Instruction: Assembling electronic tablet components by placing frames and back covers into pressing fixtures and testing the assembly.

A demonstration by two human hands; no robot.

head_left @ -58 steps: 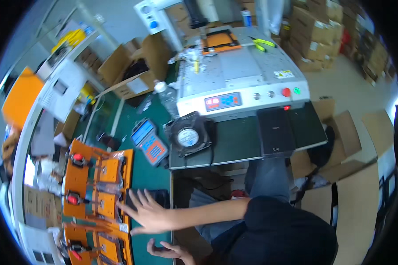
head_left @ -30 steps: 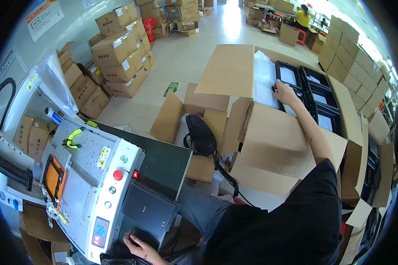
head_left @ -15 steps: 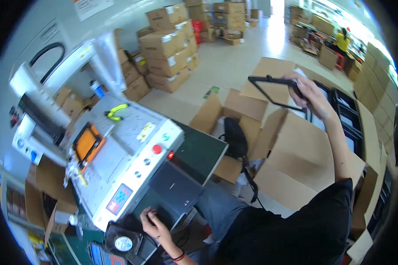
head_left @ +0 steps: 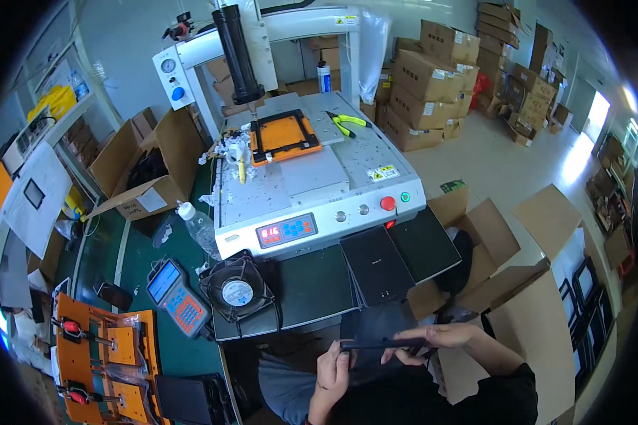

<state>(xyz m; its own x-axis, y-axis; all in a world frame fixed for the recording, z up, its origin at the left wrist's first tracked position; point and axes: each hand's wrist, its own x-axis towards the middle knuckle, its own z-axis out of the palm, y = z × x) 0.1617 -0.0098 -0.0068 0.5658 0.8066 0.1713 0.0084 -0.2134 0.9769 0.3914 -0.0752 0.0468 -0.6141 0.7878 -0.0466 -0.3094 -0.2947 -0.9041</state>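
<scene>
Close to my body, my left hand (head_left: pixel 331 370) and my right hand (head_left: pixel 443 336) grip opposite ends of a black rectangular frame (head_left: pixel 368 345). It is turned nearly edge-on, so its opening barely shows. Just beyond, a stack of thin black panels (head_left: pixel 377 265) lies against the front of a white benchtop machine (head_left: pixel 319 228). On the machine's bed sits an orange fixture (head_left: pixel 285 137) with black bars along its edges. Yellow-green cutters (head_left: pixel 349 122) lie to its right.
A black fan (head_left: pixel 237 287) and a blue handheld device (head_left: pixel 177 297) sit left of the panels. Orange clamp jigs (head_left: pixel 110 354) stand at lower left. An open carton (head_left: pixel 585 283) at right holds several black frames. A clear bottle (head_left: pixel 200 230) stands by the machine's corner.
My right hand has brought the black frame from above the right carton in front of my body. My left hand has taken its other end. The view has swung left.
</scene>
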